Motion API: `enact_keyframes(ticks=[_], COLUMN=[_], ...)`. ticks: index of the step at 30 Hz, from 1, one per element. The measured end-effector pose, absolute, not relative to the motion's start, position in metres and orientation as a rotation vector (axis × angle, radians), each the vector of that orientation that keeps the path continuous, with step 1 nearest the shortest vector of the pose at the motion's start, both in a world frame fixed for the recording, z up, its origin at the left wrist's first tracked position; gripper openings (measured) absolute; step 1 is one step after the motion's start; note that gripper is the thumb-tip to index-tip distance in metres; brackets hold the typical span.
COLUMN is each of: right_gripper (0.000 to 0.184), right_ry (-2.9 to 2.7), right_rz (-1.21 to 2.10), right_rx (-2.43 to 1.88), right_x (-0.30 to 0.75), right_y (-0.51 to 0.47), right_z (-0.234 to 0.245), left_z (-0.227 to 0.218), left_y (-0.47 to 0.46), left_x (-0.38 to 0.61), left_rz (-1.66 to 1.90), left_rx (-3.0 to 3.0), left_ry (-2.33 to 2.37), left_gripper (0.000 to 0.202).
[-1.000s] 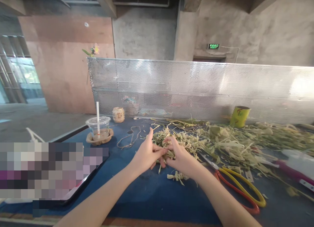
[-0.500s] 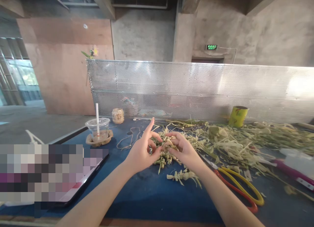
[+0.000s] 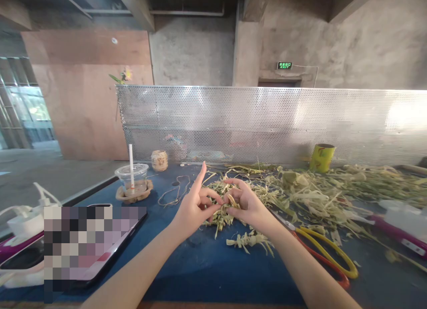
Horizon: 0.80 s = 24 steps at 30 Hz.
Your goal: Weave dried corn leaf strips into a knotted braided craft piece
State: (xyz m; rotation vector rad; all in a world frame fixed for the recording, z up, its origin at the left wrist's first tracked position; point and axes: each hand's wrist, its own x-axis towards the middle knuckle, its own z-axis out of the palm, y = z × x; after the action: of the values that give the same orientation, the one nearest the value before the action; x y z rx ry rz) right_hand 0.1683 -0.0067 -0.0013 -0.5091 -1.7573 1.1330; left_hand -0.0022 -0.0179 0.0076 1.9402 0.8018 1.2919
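In the middle of the head view, my left hand (image 3: 194, 207) pinches with thumb and fingertips, its index finger pointing up. My right hand (image 3: 248, 206) is closed round a pale dried plant strip (image 3: 231, 199), bent between its fingers. The fingertips of both hands meet at this strip, and the small piece under the left fingertips is mostly hidden. Below and behind them lies a heap of knotted dried strips (image 3: 218, 226). Nearer to me, a separate knotted piece (image 3: 250, 241) rests on the blue table (image 3: 200, 273).
Scissors (image 3: 328, 251) with yellow and orange handles lie beside my right forearm. Loose dried leaves (image 3: 313, 198) spread over the right side, before a yellow-green can (image 3: 323, 158). At left are a lidded cup (image 3: 131, 178), a string (image 3: 175, 191) and a partly blurred tablet (image 3: 110, 251).
The fingers of my left hand have closed in towards the right hand at the strip. The view has shifted slightly, showing more white plugs at left.
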Motion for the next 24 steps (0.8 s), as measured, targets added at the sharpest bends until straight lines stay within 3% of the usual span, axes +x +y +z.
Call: enact_keyframes(ticks=[10,24], right_gripper=[0.076,0.071], right_ry=[-1.791,-1.733], right_rz=[1.083,1.398], right_rx=[-0.685,-0.703], right_x=[0.1707,0.1732], right_y=[-0.0065,-0.0105], right_z=[-0.0001,0.0069], left_z=[0.0102,0.0109], left_y=[-0.0223,-0.0242], left_x=[-0.0019,-0.0023], left_rz=[1.286,1.062], left_rx=[1.977,1.947], left_ry=[0.833,0.794], left_gripper=[0.097,0.102])
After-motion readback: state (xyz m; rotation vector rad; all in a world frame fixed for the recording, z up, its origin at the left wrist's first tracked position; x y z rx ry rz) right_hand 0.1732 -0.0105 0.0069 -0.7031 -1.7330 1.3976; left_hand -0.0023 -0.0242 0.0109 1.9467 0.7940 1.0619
